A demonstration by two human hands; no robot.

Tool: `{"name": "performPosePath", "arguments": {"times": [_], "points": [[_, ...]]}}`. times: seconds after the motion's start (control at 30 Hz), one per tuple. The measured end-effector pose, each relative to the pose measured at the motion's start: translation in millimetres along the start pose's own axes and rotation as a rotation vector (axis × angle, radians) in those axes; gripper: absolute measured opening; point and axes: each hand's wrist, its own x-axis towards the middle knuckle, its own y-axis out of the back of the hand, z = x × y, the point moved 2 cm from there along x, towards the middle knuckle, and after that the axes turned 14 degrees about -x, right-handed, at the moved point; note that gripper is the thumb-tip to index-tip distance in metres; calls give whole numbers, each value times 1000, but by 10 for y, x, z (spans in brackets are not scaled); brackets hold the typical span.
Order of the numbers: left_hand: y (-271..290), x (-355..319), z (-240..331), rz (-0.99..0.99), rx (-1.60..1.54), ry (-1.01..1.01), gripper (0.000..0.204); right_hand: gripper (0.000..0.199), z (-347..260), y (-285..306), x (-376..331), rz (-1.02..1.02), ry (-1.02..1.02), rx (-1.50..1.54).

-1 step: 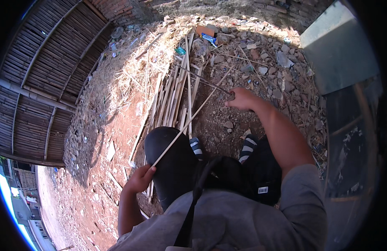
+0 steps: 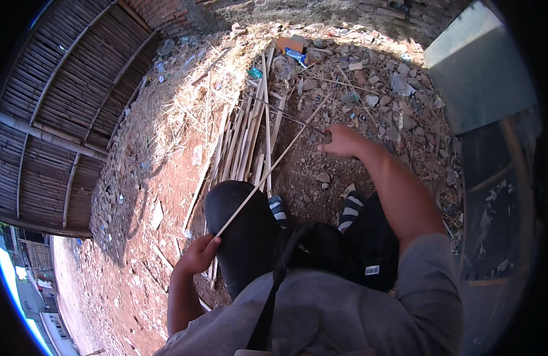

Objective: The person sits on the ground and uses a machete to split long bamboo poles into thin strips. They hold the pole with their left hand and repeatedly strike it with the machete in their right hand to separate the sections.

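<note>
My left hand [image 2: 197,255] is closed around the near end of a long thin bamboo strip [image 2: 268,172]. The strip runs diagonally up and right over my black-trousered knee [image 2: 241,228]. My right hand [image 2: 342,141] reaches out over the stony ground and grips a dark slender blade-like tool [image 2: 286,115] that points up-left across the strip. A pile of split bamboo slats [image 2: 244,139] lies on the red earth just beyond my knee, between the two hands.
A bamboo-slat fence [image 2: 54,113] lines the left side. Rubble and stones [image 2: 381,89] cover the ground ahead, with a blue wrapper [image 2: 295,56] and an orange scrap [image 2: 290,43]. A grey-green metal box [image 2: 475,65] stands at right. Dry straw [image 2: 179,101] lies left of the slats.
</note>
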Motion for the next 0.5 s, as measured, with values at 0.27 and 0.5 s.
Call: {"name": "performPosePath", "arguments": {"times": [0.27, 0.5], "points": [[33, 20, -222, -34, 21, 5, 42, 51, -275, -28, -24, -170, 218, -244], [23, -1, -205, 11, 64, -48, 43, 43, -151, -33, -38, 7, 92, -76]]}}
